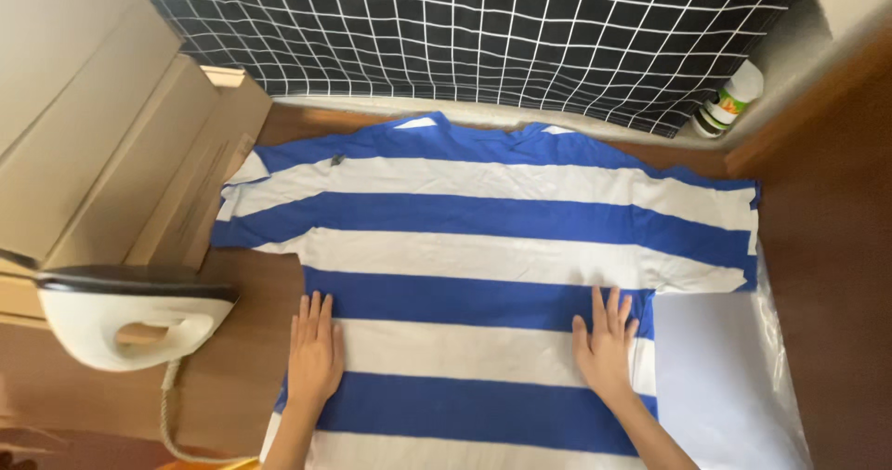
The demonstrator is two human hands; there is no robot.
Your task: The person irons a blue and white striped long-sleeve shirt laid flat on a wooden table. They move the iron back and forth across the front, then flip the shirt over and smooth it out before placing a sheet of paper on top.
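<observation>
A blue and white striped T-shirt lies spread flat on a wooden table, collar away from me and both short sleeves out to the sides. My left hand rests palm down on the shirt's left side edge, fingers together and pointing away. My right hand lies flat on the shirt's right side, fingers slightly spread, just below the right sleeve. Neither hand holds anything.
A white clothes iron stands on its heel at the left, its cord trailing down. Cardboard boxes are stacked at the far left. A black grid-patterned cloth hangs behind. A white bottle stands at the back right. A clear plastic sheet lies under the shirt's right side.
</observation>
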